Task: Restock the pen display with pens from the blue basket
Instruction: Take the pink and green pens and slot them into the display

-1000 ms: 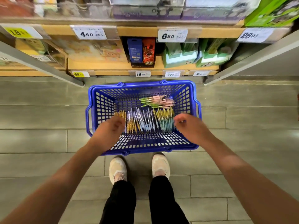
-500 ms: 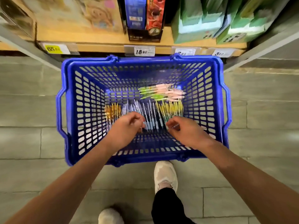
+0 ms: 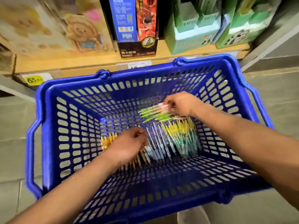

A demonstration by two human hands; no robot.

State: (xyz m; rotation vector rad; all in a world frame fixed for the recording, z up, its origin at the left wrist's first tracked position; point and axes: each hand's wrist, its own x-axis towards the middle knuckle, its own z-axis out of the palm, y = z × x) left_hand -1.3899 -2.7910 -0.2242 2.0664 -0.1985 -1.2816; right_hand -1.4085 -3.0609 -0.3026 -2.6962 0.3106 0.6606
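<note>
Two hands are down inside the blue basket [image 3: 48, 120], which stands on the floor just in front of a low wooden shelf [image 3: 90, 62].

The right hand [image 3: 179, 104] is near the basket's far wall, towards its right side. Its fingers are curled round the pink ends of a bundle of pink and green pens [image 3: 150, 113]. This bundle lies crosswise on the basket floor, its long axis running from the right wall towards the left wall, with the green ends pointing left.

Nearer the basket's front wall lies a row of pens [image 3: 161, 143], packed side by side. Their long axes run from the front wall towards the far wall, at right angles to the bundle. The row has orange-yellow pens at the left, white and pale blue ones in the middle, and yellow and teal ones at the right.

The left hand [image 3: 129, 146] rests on the left part of this row, knuckles up and fingers curled. Motion blur hides whether they clasp any pen.

Behind the basket, on the shelf, stand a blue and red box [image 3: 134, 21] and green boxes [image 3: 192, 29]. A yellow price tag [image 3: 34, 80] sits on the shelf edge beyond the basket's far left corner.
</note>
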